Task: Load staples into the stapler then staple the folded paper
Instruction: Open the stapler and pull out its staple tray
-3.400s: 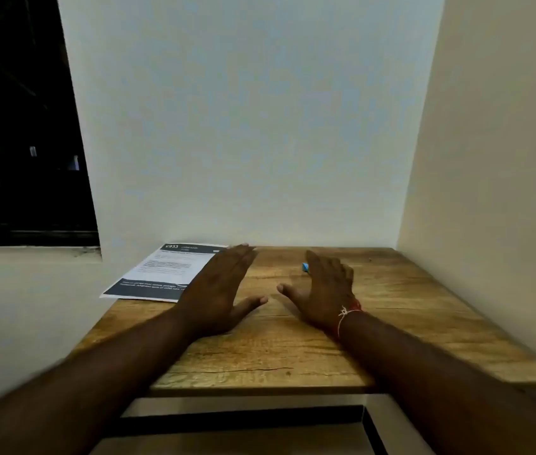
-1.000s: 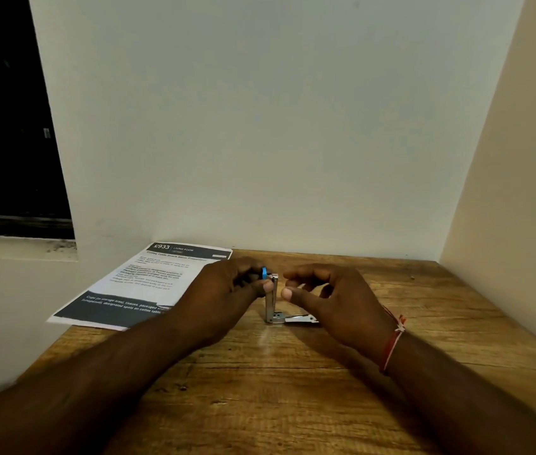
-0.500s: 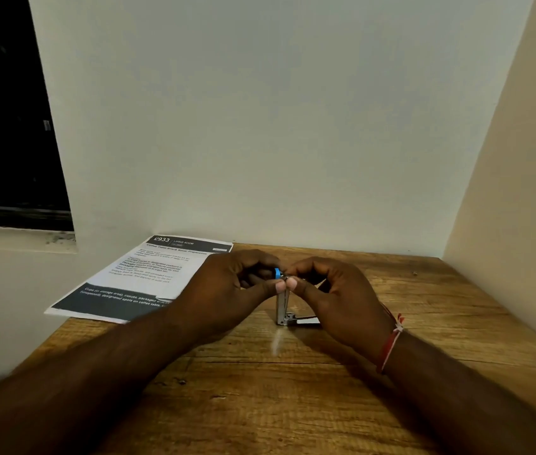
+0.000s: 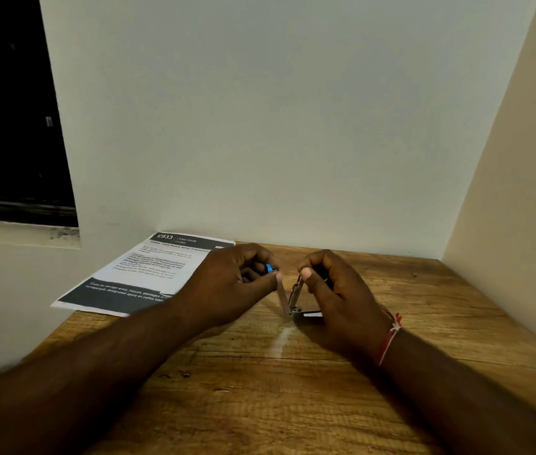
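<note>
Loading is the step in hand: the stapler (image 4: 289, 303) stands between the two hands, swung open in a V, with its base on the table (image 4: 260, 405) under the right hand (image 4: 338, 297). The left hand (image 4: 230, 284) pinches the blue-tipped top arm and the right pinches the other raised arm. No staples show (perhaps hidden in a palm), so the next move is probably to seat a strip squarely in the channel. The printed paper (image 4: 148, 270) lies just outside the left hand, untouched.

Metal stapler (image 4: 284, 302) stands splayed open; printed paper (image 4: 148, 274) lies flat to its left.
</note>
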Action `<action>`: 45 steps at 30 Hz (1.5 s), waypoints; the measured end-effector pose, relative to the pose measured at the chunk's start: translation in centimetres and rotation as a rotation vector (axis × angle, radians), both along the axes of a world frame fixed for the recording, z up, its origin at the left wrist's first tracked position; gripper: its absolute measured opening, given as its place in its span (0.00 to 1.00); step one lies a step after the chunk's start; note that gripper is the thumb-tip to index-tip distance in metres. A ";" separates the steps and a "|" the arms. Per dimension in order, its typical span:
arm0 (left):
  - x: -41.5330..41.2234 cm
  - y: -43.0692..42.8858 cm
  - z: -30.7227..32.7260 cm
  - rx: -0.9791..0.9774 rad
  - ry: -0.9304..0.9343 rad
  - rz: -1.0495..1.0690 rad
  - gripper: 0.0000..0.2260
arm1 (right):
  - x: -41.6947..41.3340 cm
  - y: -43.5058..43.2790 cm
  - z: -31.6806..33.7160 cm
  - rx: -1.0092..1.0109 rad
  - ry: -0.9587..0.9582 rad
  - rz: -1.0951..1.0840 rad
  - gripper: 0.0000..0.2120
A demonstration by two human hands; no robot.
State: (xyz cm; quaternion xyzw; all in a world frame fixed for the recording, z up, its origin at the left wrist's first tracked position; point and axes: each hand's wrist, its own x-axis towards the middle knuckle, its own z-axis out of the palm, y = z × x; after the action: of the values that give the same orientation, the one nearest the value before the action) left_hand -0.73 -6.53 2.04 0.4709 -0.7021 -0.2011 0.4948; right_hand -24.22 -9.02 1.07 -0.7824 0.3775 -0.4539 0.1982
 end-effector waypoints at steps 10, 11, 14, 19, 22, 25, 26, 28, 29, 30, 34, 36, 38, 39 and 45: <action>1.4 0.8 0.0 0.185 -0.303 -0.053 0.08 | -2.0 -2.8 -0.7 0.232 -0.194 0.070 0.10; 1.3 0.9 0.0 0.189 -0.342 -0.061 0.10 | -2.0 -2.8 -0.7 0.237 -0.199 0.074 0.09; 1.1 1.1 -0.1 0.186 -0.404 -0.098 0.13 | -2.0 -2.5 -0.5 0.249 -0.203 0.072 0.07; -0.1 0.9 -0.9 0.051 -0.511 -0.092 0.35 | -1.8 -2.4 -0.5 0.282 -0.192 0.046 0.07; -0.7 1.0 -1.3 -0.065 -0.671 -0.099 0.38 | -1.8 -2.2 -0.3 0.333 -0.246 0.057 0.07; -0.8 0.9 -1.6 -0.135 -0.742 -0.099 0.36 | -1.7 -2.0 -0.2 0.416 -0.315 0.089 0.08; -0.9 0.9 -1.6 -0.140 -0.740 -0.097 0.36 | -1.7 -2.0 -0.2 0.433 -0.323 0.097 0.08; -0.9 0.9 -1.7 -0.130 -0.718 -0.102 0.37 | -1.7 -1.9 -0.1 0.437 -0.303 0.097 0.08; -0.9 0.8 -1.7 -0.128 -0.709 -0.106 0.37 | -1.6 -1.9 -0.1 0.433 -0.290 0.094 0.07; -0.9 0.7 -1.8 -0.126 -0.700 -0.109 0.37 | -1.6 -1.8 -0.1 0.433 -0.284 0.093 0.07; -0.8 0.3 -2.2 -0.093 -0.657 -0.105 0.38 | -1.5 -1.8 0.0 0.431 -0.283 0.094 0.07; -0.8 0.3 -2.3 -0.094 -0.666 -0.101 0.36 | -1.6 -1.9 0.0 0.416 -0.258 0.082 0.07; -0.7 0.3 -2.2 -0.092 -0.653 -0.101 0.35 | -1.6 -1.9 0.0 0.410 -0.248 0.077 0.07; -0.7 0.3 -2.2 -0.092 -0.648 -0.099 0.34 | -1.6 -2.0 -0.1 0.408 -0.245 0.067 0.07; -0.9 0.4 -2.2 -0.083 -0.610 -0.097 0.26 | -1.4 -2.1 -0.2 0.399 -0.216 0.019 0.07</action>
State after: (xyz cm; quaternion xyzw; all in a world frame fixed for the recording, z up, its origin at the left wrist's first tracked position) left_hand -1.64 -6.10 -0.15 0.4548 -0.8475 -0.0451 0.2698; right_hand -25.66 -11.10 0.89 -0.6782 0.4291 -0.4494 0.3923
